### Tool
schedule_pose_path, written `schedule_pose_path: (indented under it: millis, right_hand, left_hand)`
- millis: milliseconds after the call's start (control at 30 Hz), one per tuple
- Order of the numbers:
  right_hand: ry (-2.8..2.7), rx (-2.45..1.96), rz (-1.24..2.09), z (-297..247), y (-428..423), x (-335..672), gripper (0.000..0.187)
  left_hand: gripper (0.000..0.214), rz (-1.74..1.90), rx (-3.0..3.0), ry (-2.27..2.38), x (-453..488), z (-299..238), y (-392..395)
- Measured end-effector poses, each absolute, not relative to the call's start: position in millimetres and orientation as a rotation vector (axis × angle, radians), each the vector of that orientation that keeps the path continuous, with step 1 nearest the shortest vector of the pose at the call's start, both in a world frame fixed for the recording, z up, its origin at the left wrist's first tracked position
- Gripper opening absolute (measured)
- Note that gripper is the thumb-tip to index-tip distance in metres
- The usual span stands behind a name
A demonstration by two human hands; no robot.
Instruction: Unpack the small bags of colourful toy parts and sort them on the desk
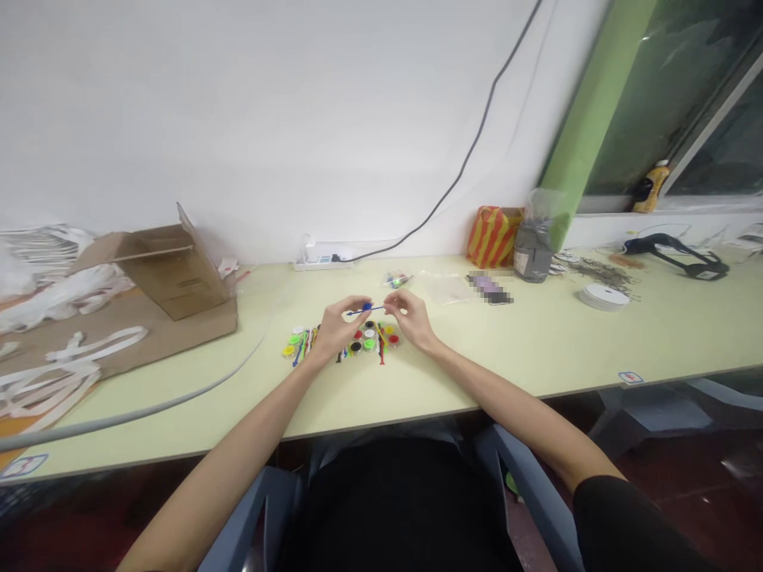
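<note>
Holding: left hand (pixel 337 328) pinches a thin blue plastic rod (pixel 374 310) near its round knob, fingers closed; right hand (pixel 411 318) curls in at the far end, grip unclear.
Handling: probably light, stiff and easily dropped; the knob looks the surest hold.
Location: centre of the frame, above coloured plastic discs (pixel 369 338) on a pale green desk (pixel 477 357).
Nearby: power strip (pixel 322 265) behind; cardboard box (pixel 176 274) at left.

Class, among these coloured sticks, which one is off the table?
The blue stick with the round knob, held up between the left hand and right hand. The others, such as the red stick, lie flat beside the coloured discs.
</note>
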State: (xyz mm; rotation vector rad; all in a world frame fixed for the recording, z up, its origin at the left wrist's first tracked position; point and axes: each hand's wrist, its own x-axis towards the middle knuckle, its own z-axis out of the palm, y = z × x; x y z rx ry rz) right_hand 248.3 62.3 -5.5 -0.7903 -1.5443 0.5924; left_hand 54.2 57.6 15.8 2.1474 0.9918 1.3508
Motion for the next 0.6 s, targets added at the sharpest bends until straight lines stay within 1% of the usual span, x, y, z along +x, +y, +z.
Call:
schedule_pose_path:
  millis: [167,400,600]
  right_hand:
    - [-1.589,-0.740,0.574,-5.9,62.1,248.4,0.017]
    - [-1.617,-0.801,0.609,-8.0,66.8,251.2,0.017]
    - [-1.682,-0.839,0.672,-10.4,68.5,254.7,0.020]
  left_hand:
    - [0.026,1.395,2.145,1.024,55.3,16.9,55.8]
    - [0.027,1.379,2.095,1.065,55.8,16.8,56.2]
    - [0.027,1.261,2.135,1.014,53.1,21.5,54.1]
